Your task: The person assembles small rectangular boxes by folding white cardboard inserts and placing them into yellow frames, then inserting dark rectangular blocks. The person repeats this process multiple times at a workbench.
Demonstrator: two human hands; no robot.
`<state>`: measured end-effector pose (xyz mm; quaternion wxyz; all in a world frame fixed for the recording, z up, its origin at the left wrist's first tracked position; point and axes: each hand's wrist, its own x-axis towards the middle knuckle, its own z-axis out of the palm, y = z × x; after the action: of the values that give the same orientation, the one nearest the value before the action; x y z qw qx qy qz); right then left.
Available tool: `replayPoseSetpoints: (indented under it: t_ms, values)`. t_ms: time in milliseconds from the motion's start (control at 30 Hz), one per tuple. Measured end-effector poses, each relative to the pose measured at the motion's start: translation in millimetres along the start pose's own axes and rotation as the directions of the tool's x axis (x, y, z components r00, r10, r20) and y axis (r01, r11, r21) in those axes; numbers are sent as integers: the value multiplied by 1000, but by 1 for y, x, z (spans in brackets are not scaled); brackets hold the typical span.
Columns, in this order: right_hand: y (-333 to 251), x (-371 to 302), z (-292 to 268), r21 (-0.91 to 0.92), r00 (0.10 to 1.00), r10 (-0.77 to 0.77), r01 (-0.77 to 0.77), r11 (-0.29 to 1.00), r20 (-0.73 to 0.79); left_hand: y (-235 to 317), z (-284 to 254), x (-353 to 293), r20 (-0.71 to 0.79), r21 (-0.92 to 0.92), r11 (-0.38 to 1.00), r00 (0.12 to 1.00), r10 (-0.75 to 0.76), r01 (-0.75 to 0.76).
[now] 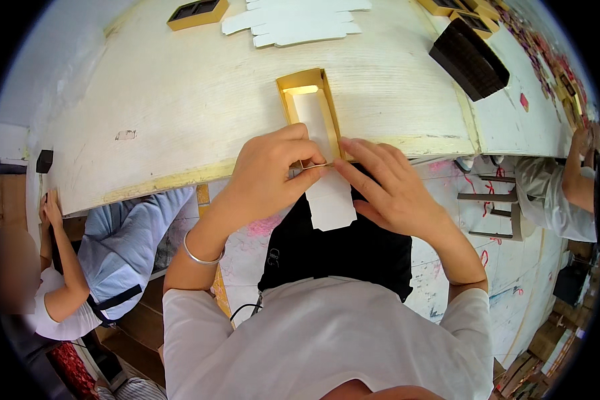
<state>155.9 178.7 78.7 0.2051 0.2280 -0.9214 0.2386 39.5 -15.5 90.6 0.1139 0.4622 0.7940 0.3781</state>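
A partly folded gold cardboard box [302, 81] with a white inside lies at the near edge of the table. Its gold side walls stand up, and a white flap [332, 207] hangs past the table edge over my lap. With thumb and bent fingers, my left hand [263, 172] pinches the box's near left corner. My right hand [397, 193] rests against the near right side, fingers stretched out and fingertips touching the cardboard. The fold between the two hands is partly hidden by my fingers.
Flat white cardboard blanks [297, 23] lie at the far middle of the table [193, 100]. Left of them sits a gold box with black compartments [198, 13]. A stack of black inserts [470, 60] stands right. Co-workers are at left [67, 287] and right [577, 180].
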Motion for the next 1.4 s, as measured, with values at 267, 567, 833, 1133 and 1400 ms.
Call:
replayPoseSetpoints:
  t_ms: [267,567,833,1133,1400]
  values:
    - [3,27,28,697,892,441,-255,670,-98,-16,-6,-3,-31,-385,919,996,79,-85]
    - [-10,24,26,-328,987,-70,19,945,-143,-8,26,-15,-401,80,987,901,163,-143]
    - [9,55,-1,27,928,46,-60,998,371,5,2,-8,-5,99,994,999,-41,42]
    - [67,21,-112,-225,972,5,-59,973,-236,13,-47,24,-70,439,893,987,143,-98]
    - [140,-23,-148,-486,904,352,-427,763,-242,-23,-23,45,-38,116,990,996,85,-80]
